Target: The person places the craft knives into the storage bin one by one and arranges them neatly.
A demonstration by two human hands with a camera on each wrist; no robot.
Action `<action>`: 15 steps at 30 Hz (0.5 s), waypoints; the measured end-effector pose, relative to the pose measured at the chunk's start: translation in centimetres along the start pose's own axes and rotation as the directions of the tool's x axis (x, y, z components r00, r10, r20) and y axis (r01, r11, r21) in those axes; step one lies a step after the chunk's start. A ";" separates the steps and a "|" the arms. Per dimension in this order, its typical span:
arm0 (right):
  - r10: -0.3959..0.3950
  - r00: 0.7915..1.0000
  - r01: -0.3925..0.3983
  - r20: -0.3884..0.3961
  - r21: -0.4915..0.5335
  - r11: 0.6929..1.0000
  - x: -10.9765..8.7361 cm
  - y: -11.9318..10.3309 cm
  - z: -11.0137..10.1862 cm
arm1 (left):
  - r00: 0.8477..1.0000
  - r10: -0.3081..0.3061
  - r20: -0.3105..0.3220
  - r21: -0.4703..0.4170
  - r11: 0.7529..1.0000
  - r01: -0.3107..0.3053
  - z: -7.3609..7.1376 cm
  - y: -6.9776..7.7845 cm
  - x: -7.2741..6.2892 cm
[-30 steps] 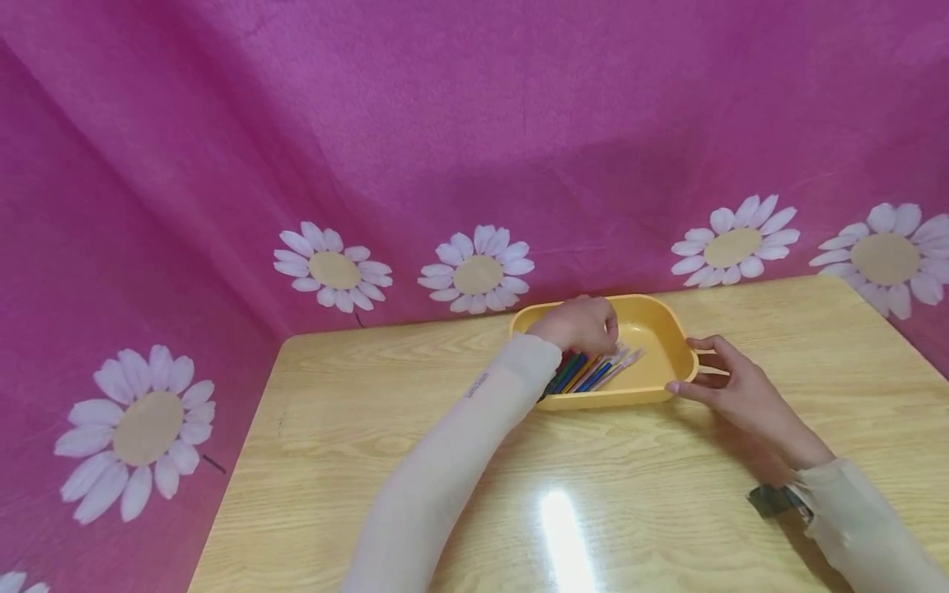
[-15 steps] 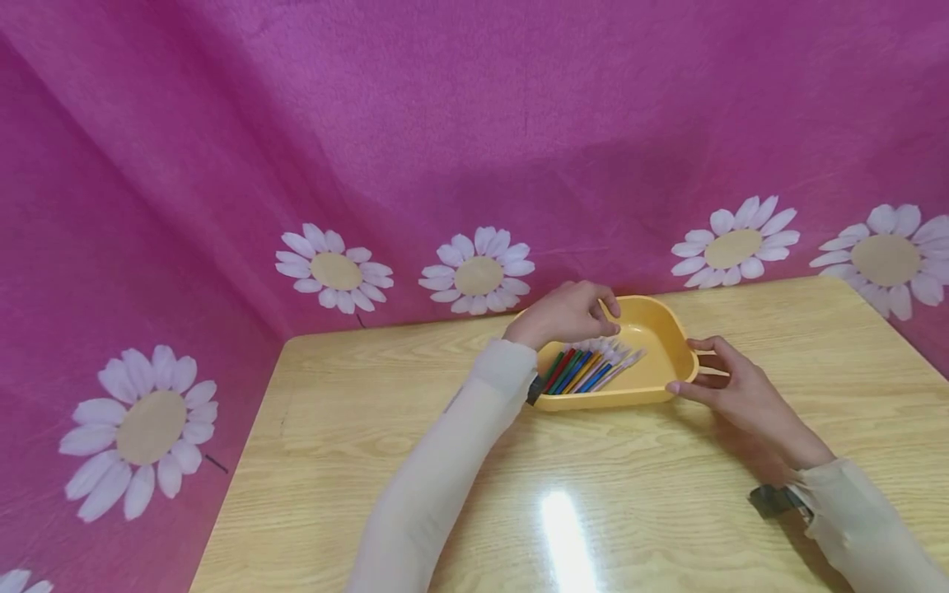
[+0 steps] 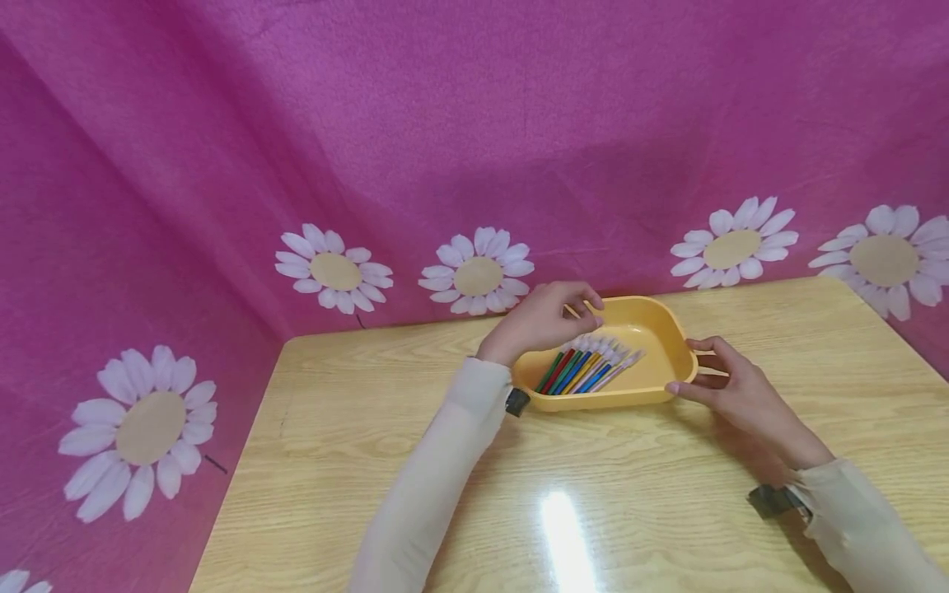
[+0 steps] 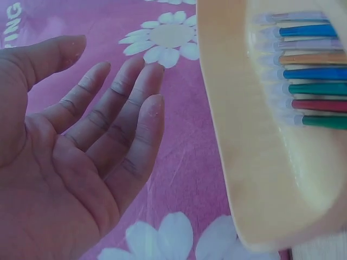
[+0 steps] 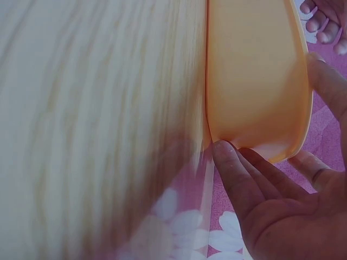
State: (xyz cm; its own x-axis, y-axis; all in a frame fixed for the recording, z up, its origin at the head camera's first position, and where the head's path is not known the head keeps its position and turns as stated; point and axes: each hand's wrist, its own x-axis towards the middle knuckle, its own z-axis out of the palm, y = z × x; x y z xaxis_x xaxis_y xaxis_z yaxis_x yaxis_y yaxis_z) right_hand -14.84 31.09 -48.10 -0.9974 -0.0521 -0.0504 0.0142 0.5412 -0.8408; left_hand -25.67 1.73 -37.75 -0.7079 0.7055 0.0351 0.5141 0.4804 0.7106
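A yellow tray (image 3: pixel 604 401) stands on the table against the back cloth. On its floor, toward the left, a slanted row of slim pen-like sticks (image 4: pixel 312 73) lies side by side, in green, red, blue, orange and pale tones with clear ends. Over the tray's left back part is my left hand (image 3: pixel 547 317), fingers loosely bent and nothing held. Its palm and all its fingers show beside the tray in the left wrist view. With fingers and thumb spread around the tray's right end, my right hand (image 3: pixel 745 399) holds it there.
The tray rests on a light wood-grain table (image 3: pixel 356 461) with rounded back corners. A magenta cloth (image 3: pixel 460 107) printed with white daisies hangs behind and along the left side. Dark straps (image 3: pixel 771 501) sit at both wrists.
My left hand has lifted off the pen-like sticks and drawn back to the left, its fingers loosening; the whole row now shows. The right hand and the tray stay put.
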 end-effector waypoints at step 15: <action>-0.001 1.000 0.001 -0.006 -0.035 0.999 0.1 0.0 0.0 | 0.990 0.039 -0.136 -0.055 0.997 -0.047 -0.9 -1.8 -4.8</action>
State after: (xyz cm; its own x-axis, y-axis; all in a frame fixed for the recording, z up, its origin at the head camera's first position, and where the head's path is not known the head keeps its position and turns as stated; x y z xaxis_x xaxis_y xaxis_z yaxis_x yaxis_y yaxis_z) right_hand -14.94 31.05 -48.07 -0.9978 -0.0474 -0.0463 0.0111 0.5699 -0.8216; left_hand -23.69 -2.99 -38.54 -0.7469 0.6459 0.1580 0.5188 0.4174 0.7461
